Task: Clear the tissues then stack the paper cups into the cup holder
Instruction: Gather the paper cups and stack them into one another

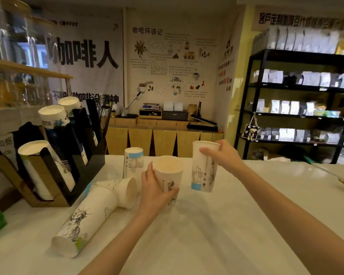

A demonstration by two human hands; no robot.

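- cup holder [54, 167] at far left of the counter [246, 225], slots already part-filled.
- Two paper cups [83, 221] lie tipped beside it, one upright behind; thin-walled, light, they probably crush easily, so grip mid-wall.
- left hand [153, 192]: fingers wrapped around an upright cup [168, 175].
- right hand [224, 155]: fingers pinch the rim of a tall cup [204, 167], lifted.
- Counter smooth, pale; no tissues seen; shelves [298, 96] at right.

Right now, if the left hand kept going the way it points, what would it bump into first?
Probably the upright cup standing just beyond the left hand and the cup in its grip, though depth is hard to judge.
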